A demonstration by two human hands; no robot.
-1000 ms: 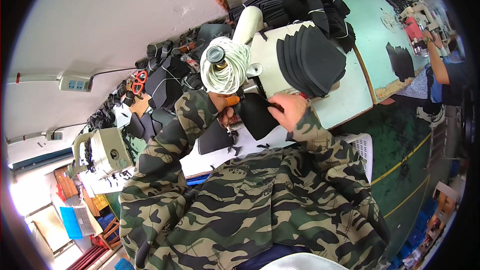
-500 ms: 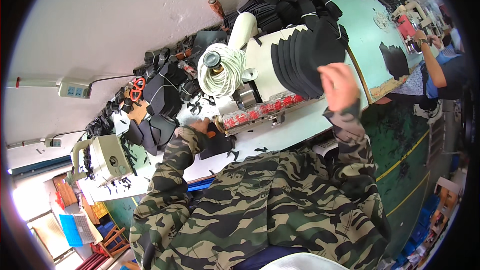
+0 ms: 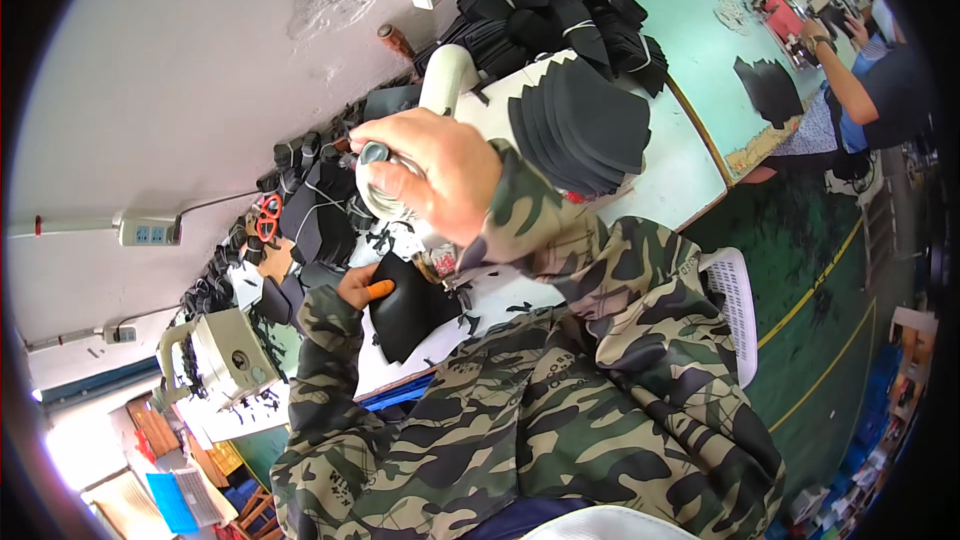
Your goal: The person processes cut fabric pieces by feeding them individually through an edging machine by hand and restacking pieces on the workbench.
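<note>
My left hand (image 3: 362, 287), with an orange finger cover on its thumb, grips a curved black sheet piece (image 3: 408, 310) by its left edge. The piece is tilted up at the front edge of the white bench. My right hand (image 3: 440, 168) is curled around the dark round knob (image 3: 374, 152) atop a coil of white cord (image 3: 385, 202), thumb on the near side. My hand and sleeve hide most of the coil and the machine under it. Right of that hand lies a fanned stack of black pieces (image 3: 580, 125) on the machine's pale top.
Bundles of tied black pieces (image 3: 540, 15) stand against the wall. Orange-handled scissors (image 3: 268, 218) lie among black scraps at left, with a cream machine (image 3: 235, 355) nearer. A white basket (image 3: 735, 310) is at my right. A co-worker's arm (image 3: 850, 85) reaches over the green table (image 3: 690, 15).
My right hand has moved left from the stack of black pieces to the knob on the cord coil. My left hand has drawn nearer, bringing the black piece into clearer view.
</note>
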